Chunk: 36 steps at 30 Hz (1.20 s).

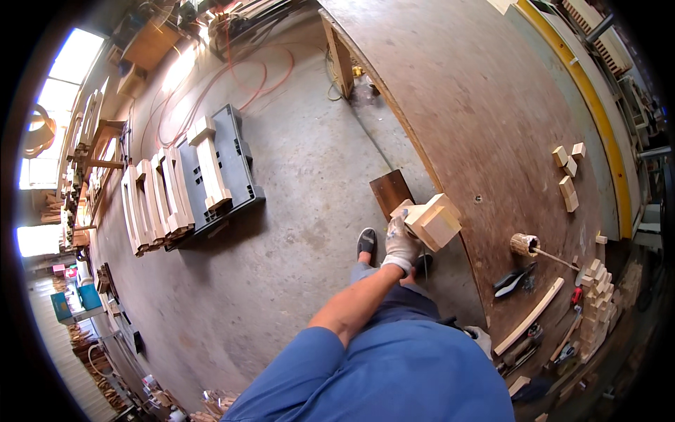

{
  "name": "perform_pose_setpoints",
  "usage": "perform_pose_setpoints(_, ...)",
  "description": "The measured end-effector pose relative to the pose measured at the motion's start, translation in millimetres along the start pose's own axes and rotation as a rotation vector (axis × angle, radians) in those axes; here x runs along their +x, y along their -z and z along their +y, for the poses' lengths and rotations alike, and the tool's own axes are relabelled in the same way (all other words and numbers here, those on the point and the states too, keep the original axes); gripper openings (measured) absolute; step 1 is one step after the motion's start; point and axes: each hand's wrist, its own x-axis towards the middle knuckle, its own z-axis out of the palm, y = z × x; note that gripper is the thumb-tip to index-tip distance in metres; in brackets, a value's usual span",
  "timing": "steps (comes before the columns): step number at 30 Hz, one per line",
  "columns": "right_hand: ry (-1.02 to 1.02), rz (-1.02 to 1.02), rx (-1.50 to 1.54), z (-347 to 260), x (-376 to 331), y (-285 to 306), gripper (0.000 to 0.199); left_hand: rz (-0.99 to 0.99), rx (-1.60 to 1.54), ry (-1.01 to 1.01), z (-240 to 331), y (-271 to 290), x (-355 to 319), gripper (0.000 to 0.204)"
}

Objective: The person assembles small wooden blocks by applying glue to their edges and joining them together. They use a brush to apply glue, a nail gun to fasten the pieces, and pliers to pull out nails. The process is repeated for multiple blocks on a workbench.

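My left hand (pixel 402 247), in a pale work glove, is wrapped round a light wooden piece with blocky ends (pixel 434 224). It holds the piece over the near edge of the brown worktable (pixel 485 141), so its length is seen mostly end-on. Low at my right side, by the table edge, is my gloved right hand (pixel 482 340). My body hides much of it, and its fingers cannot be made out. A dark brown board (pixel 391 193) juts out beside the table below the held piece.
On the floor at left, a black plastic pallet (pixel 235 151) carries several pale wooden assemblies (pixel 156 200). The table bears small wooden blocks (pixel 567 184), a brush in a round holder (pixel 524 245), a black-and-white hand tool (pixel 513 280), a curved wood strip (pixel 531 316) and stacked blocks (pixel 596 302). A hose (pixel 264 77) loops across the floor.
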Motion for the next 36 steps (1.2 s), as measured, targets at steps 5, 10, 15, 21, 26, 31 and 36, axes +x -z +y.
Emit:
perform_pose_setpoints(5,0.004,-0.008,-0.002,-11.8,-3.4,-2.8,0.029,-0.036,-0.022,-0.006,-3.1,1.5,2.9,0.072)
perform_pose_setpoints(10,-0.001,0.025,0.024,-56.1,-5.7,2.9,0.029,-0.129,-0.023,0.155,-14.8,22.6,35.3,0.079)
perform_pose_setpoints(15,-0.02,0.043,0.058,-73.3,6.2,7.1,0.03,-0.025,-0.051,0.101,26.0,133.9,98.0,0.07)
perform_pose_setpoints(21,0.05,0.068,-0.079,-75.3,32.1,-0.1,0.034,0.135,-0.992,-0.178,122.1,279.7,129.8,0.063)
perform_pose_setpoints(26,0.257,0.091,-0.05,-131.2,64.1,-3.9,0.042,0.28,-0.922,0.138,35.8,229.9,101.7,0.068)
perform_pose_setpoints(31,0.332,0.043,0.138,-198.0,72.6,-0.9,0.069,0.335,-0.954,0.485,41.6,218.8,120.0,0.073)
perform_pose_setpoints(36,0.594,-0.003,0.428,-247.0,61.4,14.8,0.101,0.003,-1.195,0.632,4.9,188.1,124.8,0.095)
